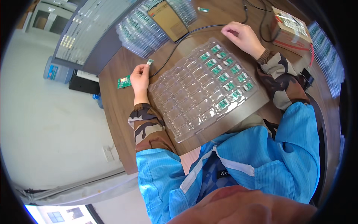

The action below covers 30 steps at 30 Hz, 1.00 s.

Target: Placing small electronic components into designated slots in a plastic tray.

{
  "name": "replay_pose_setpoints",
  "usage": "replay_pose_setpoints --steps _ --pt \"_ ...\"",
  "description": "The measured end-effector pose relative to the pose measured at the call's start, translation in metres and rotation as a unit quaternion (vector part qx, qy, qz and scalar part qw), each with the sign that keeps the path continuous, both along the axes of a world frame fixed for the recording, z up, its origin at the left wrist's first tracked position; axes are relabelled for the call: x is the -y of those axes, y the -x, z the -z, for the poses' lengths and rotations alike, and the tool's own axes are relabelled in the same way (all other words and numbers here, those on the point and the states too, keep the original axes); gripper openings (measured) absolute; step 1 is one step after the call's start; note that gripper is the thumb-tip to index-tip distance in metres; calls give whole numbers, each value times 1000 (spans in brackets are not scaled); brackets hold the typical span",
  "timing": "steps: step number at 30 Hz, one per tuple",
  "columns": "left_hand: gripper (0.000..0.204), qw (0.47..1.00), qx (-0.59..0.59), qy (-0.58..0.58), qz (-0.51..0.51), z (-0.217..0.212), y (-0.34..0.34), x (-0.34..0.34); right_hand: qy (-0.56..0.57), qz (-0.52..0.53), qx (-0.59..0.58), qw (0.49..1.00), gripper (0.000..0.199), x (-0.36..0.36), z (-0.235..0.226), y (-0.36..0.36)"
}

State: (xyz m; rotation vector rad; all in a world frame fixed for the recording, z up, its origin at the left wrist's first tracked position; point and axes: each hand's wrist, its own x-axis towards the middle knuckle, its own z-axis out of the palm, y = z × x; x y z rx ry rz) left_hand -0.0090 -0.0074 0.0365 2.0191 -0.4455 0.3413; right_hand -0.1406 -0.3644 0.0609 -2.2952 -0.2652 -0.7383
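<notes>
A person in a blue striped work coat over camouflage sleeves is sitting at a brown wooden table [119, 108], working over a clear moulded plastic tray [186, 100] with rows of small pockets. The left hand [140, 79] is pinching a small green circuit module [150, 62] between thumb and fingertips, with the remaining fingers curled in, and is holding it just off the tray's 10 o'clock corner, above the table. The right hand [242, 36] is resting half-closed on the table at the tray's 1 o'clock edge, fingers bent downward; whether it is holding anything cannot be told.

About 14 matching small green modules [227, 71] are sitting in the tray's pockets, filling roughly 2 columns along its 3 o'clock side, while the pockets toward 9 o'clock are showing bare plastic. A flat green circuit board [123, 81] is lying on the table at 9 o'clock of the left hand, just beside it. A black cable [179, 43] is running across the table from near the left hand toward 1 o'clock. Stacks of clear trays [141, 31] loaded with parts are standing at 12 o'clock, with a black-framed tablet [168, 19] lying on them. A brown cardboard box [291, 31] is sitting at 3 o'clock of the right hand.
</notes>
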Motion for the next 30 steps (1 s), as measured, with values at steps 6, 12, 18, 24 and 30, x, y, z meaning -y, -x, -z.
replay_pose_setpoints --steps 6,12,18,24,30 --pt "18 1000 -12 -7 -21 -9 1 -1 -90 31 -28 995 14 13 21 -7" --pt "19 998 -4 -44 -35 -7 0 0 -105 13 -61 993 15 18 18 -3" --pt "19 997 2 -58 -47 -6 0 -1 -83 -12 -95 992 15 15 14 3" --pt "19 997 -4 -61 -50 -7 2 1 -65 -21 -101 993 15 16 16 2" --pt "19 998 2 -56 -42 -6 0 0 -64 -38 -99 992 14 16 16 0"
